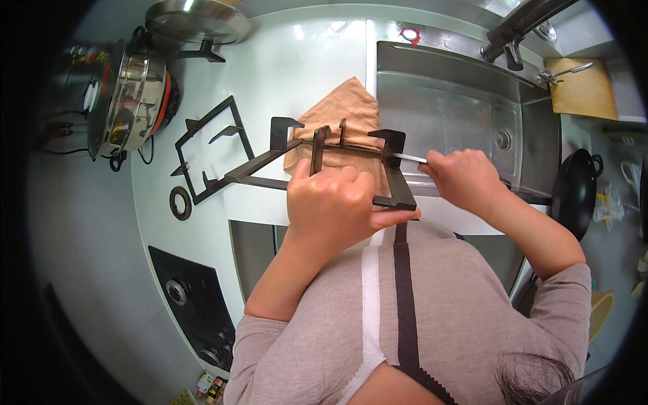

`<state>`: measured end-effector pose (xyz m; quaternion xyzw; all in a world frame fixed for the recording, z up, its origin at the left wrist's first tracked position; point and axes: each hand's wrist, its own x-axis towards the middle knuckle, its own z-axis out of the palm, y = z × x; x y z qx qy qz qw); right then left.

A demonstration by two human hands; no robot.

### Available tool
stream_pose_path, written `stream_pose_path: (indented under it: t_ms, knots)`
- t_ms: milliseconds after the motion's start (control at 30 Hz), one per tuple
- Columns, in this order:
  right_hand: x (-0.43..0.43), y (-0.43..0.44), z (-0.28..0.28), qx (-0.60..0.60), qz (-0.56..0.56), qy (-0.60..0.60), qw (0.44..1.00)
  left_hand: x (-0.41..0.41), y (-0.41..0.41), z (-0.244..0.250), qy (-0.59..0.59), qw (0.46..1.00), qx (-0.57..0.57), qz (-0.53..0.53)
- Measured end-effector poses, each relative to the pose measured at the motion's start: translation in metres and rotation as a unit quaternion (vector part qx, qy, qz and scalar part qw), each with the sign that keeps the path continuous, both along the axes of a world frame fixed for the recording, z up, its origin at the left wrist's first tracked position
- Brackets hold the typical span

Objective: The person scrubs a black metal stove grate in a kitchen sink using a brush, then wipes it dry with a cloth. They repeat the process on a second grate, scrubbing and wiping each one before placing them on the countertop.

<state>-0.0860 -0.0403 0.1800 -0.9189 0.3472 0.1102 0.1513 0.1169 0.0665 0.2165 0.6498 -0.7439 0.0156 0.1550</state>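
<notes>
My left hand [331, 202] grips one side bar of a black metal stove grate [402, 190], holding it tilted in front of my body. Several upright prongs rise from its frame. Pinched in my right hand [466, 179] is a thin flat metal tool [412, 158]; its tip meets the grate's right prong, and its exact kind is hidden by my fingers. Beneath the grate, a folded tan cloth [349, 104] lies on the white countertop [314, 50], beside the sink. A second black grate [203, 196] lies flat to the left, with a dark burner ring [188, 203] near its corner.
On the right is a stainless steel sink [435, 106] with a dark faucet [506, 38] behind it. A black wok [572, 197] stands past its right end. Leftward are a steel pot [144, 101], a glass lid [195, 25] and a black hob [192, 298] with knobs.
</notes>
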Motion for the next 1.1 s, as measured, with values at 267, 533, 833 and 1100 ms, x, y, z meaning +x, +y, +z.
stream_pose_path:
  t_ms: [267,533,833,1100]
  knots:
    - [0.002,0.001,-0.001,0.018,0.006,0.012,1.0,0.001,0.0,0.0,0.0,1.0,0.0,-0.002]
    - [-0.003,-0.005,-0.002,-0.005,-0.024,-0.006,1.0,-0.001,-0.003,-0.001,0.004,1.0,-0.011,0.003]
    - [-0.004,-0.004,0.003,0.031,-0.01,0.034,0.999,0.001,-0.011,0.001,-0.008,1.0,-0.003,0.002]
    - [-0.01,-0.014,-0.012,-0.015,-0.008,-0.041,0.999,0.001,-0.02,0.004,-0.02,1.0,-0.019,-0.003]
